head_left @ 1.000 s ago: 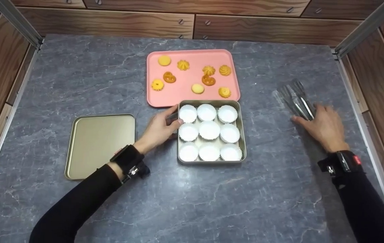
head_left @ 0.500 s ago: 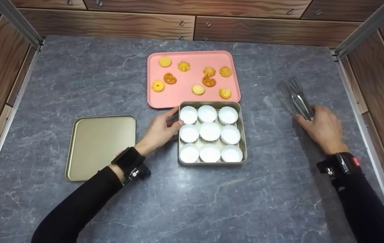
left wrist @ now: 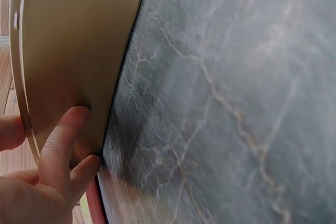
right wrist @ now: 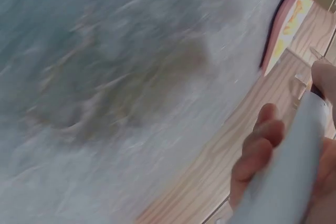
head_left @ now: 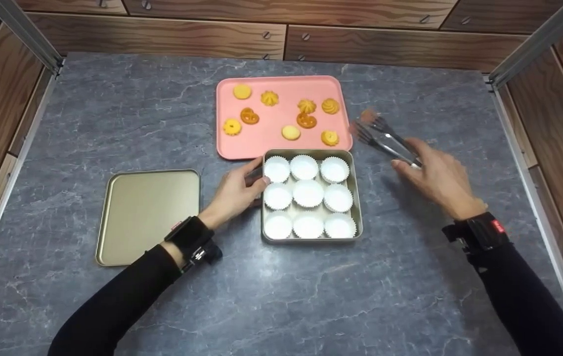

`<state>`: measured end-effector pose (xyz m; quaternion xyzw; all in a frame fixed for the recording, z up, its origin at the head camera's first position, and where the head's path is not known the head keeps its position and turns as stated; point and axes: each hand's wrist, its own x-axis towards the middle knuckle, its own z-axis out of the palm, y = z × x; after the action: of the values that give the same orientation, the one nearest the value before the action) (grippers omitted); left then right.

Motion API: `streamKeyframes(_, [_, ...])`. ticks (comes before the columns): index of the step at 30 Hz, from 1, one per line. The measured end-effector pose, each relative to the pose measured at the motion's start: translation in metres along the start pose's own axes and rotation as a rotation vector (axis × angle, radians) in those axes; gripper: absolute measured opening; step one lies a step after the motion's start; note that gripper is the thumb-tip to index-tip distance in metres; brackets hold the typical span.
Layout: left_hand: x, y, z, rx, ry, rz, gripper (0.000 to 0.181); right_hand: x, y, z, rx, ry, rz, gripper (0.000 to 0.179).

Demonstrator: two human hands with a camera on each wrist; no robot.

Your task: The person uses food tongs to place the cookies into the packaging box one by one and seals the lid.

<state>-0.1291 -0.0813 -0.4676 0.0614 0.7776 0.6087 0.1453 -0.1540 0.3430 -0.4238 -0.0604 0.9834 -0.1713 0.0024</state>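
Observation:
My left hand (head_left: 234, 190) pinches the left side of a square gold cookie tin (head_left: 309, 240); its thumb lies over the rim. In the left wrist view, fingertips press the tin's outer wall (left wrist: 73, 51). White pleated paper cups (head_left: 307, 193) stand in three rows of three inside. Right of the tin, my right hand (head_left: 437, 175) grips metal tongs (head_left: 385, 141), their two tips apart and pointing at the pink tray (head_left: 266, 143). Only the tongs' pale, blurred handle (right wrist: 289, 166) shows large in the right wrist view. Several cookies, including a pretzel-shaped one (head_left: 249, 116), lie spread on the tray.
A flat gold lid (head_left: 150, 217) lies on the grey marbled table (head_left: 281, 306), left of the tin. The tray's front edge meets the tin's back side. Wood-patterned panels (head_left: 157, 37) and metal rails close in the back and both sides.
My right hand has carried the tongs leftward from the table's right side to near the tray's right edge. The left hand and the tin have stayed put.

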Motion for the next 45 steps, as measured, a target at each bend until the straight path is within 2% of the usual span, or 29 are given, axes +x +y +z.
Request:
streamKeyframes(6, [0.001, 0.000, 0.002, -0.002, 0.016, -0.008, 0.064, 0.010, -0.015, 0.004, -0.007, -0.023, -0.052, 0.060])
streamKeyframes(11, [0.001, -0.001, 0.002, 0.019, 0.025, 0.004, 0.064, 0.018, -0.022, 0.006, -0.060, -0.071, -0.103, 0.056])
streamKeyframes(19, [-0.001, 0.000, 0.002, 0.062, 0.013, -0.006, 0.064, 0.027, -0.027, 0.009, -0.089, -0.102, -0.120, 0.048])
streamKeyframes(23, [-0.001, 0.000, 0.002, 0.044, 0.006, -0.029, 0.065, 0.029, -0.028, 0.010, -0.076, -0.112, -0.152, 0.046])
streamKeyframes(30, [0.000, 0.000, 0.001, -0.001, 0.000, -0.027, 0.066, 0.029, -0.031, 0.009, -0.086, -0.134, -0.170, 0.041])
streamKeyframes(38, [-0.001, -0.001, 0.000, -0.003, -0.002, -0.005, 0.066, 0.029, -0.032, 0.010, -0.092, -0.124, -0.196, 0.039])
streamKeyframes(45, [-0.002, -0.001, 0.000, -0.025, -0.003, -0.016, 0.065, 0.029, -0.029, 0.012, -0.085, -0.100, -0.211, 0.037])
